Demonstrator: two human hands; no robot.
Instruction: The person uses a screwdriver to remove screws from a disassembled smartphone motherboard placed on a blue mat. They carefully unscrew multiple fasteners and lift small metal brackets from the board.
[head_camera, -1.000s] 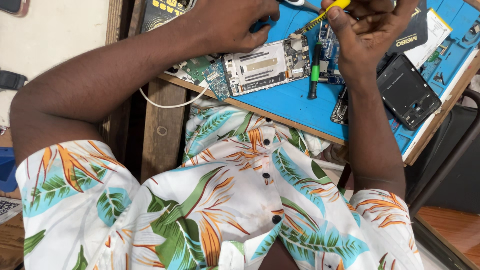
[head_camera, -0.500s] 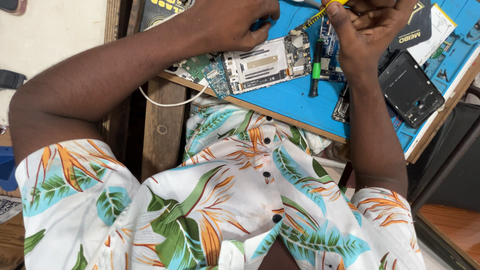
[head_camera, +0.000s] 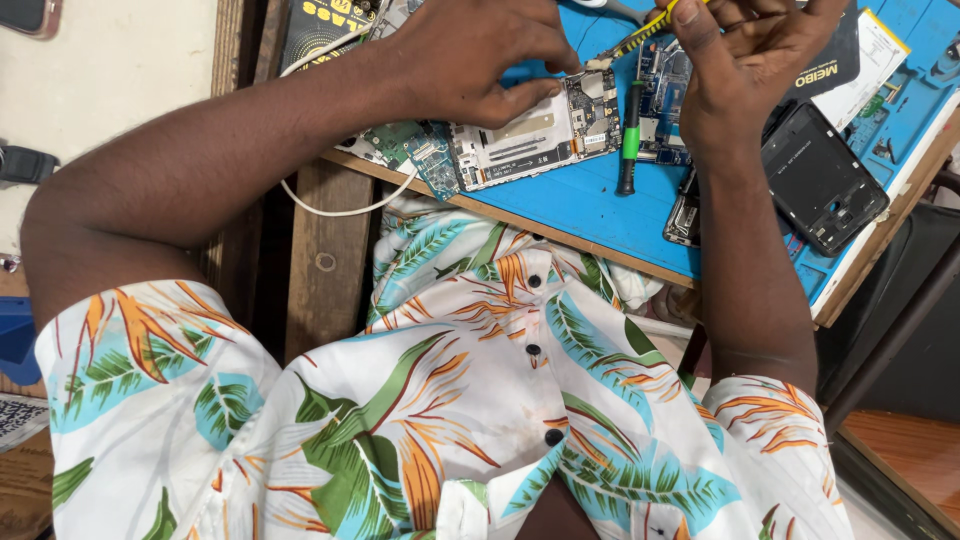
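Note:
An opened phone with its silver inner frame and circuit board (head_camera: 530, 140) lies on a blue work mat (head_camera: 600, 205). My left hand (head_camera: 480, 55) presses down on the phone's upper edge, fingertips pinched near its top corner. My right hand (head_camera: 745, 60) grips a yellow-handled screwdriver (head_camera: 640, 35), whose tip points at the phone's top corner beside my left fingers. A green and black screwdriver (head_camera: 629, 140) lies on the mat between my hands.
A black phone back cover (head_camera: 822, 180) and another dark phone part (head_camera: 683, 215) lie on the mat to the right. Green circuit boards (head_camera: 410, 150) sit at the mat's left edge, with a white cable (head_camera: 340, 208) looping off the wooden bench (head_camera: 320, 270).
The view has shifted slightly; my right hand and the yellow screwdriver have tilted closer to the phone's top corner. My left hand stays on the phone.

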